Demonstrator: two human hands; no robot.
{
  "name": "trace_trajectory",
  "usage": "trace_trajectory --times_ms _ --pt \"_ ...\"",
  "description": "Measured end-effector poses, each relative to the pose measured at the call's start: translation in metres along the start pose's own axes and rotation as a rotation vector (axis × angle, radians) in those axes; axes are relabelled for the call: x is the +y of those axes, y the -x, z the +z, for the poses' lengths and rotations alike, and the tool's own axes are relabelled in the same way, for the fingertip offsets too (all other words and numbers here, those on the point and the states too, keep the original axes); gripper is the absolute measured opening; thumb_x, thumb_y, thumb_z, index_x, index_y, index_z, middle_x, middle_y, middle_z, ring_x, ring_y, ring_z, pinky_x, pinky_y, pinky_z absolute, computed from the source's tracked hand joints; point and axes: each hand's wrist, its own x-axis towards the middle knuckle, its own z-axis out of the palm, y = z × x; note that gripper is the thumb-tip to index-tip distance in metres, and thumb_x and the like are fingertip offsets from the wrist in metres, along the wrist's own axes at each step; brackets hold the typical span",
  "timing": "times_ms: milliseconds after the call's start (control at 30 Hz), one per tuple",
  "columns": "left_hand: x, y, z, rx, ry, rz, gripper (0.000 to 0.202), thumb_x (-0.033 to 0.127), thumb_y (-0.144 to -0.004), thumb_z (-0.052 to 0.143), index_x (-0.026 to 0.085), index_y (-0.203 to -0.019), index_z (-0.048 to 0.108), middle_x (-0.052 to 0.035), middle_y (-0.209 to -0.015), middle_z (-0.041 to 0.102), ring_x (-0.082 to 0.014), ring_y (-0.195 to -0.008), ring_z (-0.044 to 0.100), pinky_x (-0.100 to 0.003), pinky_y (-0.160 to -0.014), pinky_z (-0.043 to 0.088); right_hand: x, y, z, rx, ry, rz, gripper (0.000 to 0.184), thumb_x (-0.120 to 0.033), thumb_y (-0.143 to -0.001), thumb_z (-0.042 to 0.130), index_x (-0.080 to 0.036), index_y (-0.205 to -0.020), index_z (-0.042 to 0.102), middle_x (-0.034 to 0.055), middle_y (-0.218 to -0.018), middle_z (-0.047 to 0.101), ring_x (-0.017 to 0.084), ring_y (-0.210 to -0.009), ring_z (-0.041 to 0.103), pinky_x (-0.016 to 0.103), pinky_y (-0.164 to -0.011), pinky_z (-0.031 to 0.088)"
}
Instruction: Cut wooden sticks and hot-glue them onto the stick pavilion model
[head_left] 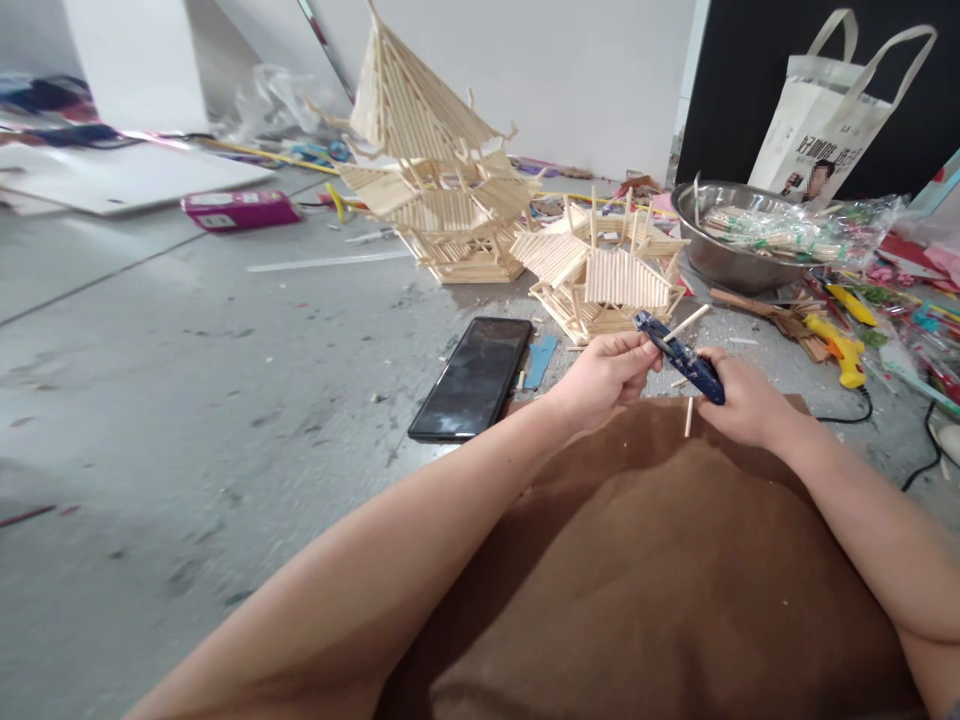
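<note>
My right hand (739,400) is closed around a long dark blue hand tool (694,372), worn and speckled with pale marks; its exact kind is not clear. A thin wooden stick (688,321) crosses the tool near its far end. The fingertips of my left hand (606,375) pinch together at the stick's lower end, right beside the tool's tip. Below the tool, a short stick piece (688,418) shows over the brown cloth (660,560) covering my lap. Just beyond my hands stands a low wooden-stick structure (626,278) with slanted roof panels and upright posts.
A taller stick pagoda (427,130) rises behind. At left lie a black phone (472,378), a blue strip (540,360) and a magenta pouch (240,210). To the right are a metal bowl (731,262) of bagged sticks, a yellow glue gun (844,350) with its cord and a white bag (825,120).
</note>
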Motion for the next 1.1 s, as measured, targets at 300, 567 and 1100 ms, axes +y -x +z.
trace_trajectory --times_ms 300,567,1100 --pt "-0.001 -0.001 -0.001 -0.006 0.002 -0.002 0.027 0.035 -0.070 0.061 0.014 -0.061 0.046 0.0104 -0.039 0.023 -0.0010 -0.034 0.016 -0.015 -0.035 0.010 -0.003 0.003 0.002 0.002 0.082 0.051 0.036 -0.029 -0.070 0.045 -0.015 -0.103 0.046 0.0106 -0.088 0.063 0.025 -0.079 0.059 0.034 -0.070 0.041" --pt "-0.005 0.000 0.002 0.079 -0.135 0.074 0.026 0.037 -0.076 0.055 0.015 -0.063 0.046 0.0099 -0.038 0.024 -0.0021 -0.034 0.018 -0.017 -0.036 0.011 -0.012 0.003 -0.002 -0.040 0.155 0.125 0.025 -0.030 -0.071 0.044 -0.018 -0.092 0.048 0.0078 -0.074 0.063 0.021 -0.066 0.057 0.028 -0.057 0.035" --pt "-0.011 -0.001 0.004 0.344 -0.667 0.475 0.017 0.028 -0.080 0.047 0.014 -0.074 0.054 0.0013 -0.064 0.052 -0.0091 -0.060 0.044 -0.023 -0.060 0.036 -0.014 0.001 0.000 -0.020 0.081 0.133 0.039 -0.028 -0.069 0.046 -0.016 -0.106 0.044 0.0112 -0.093 0.062 0.026 -0.080 0.058 0.033 -0.066 0.040"
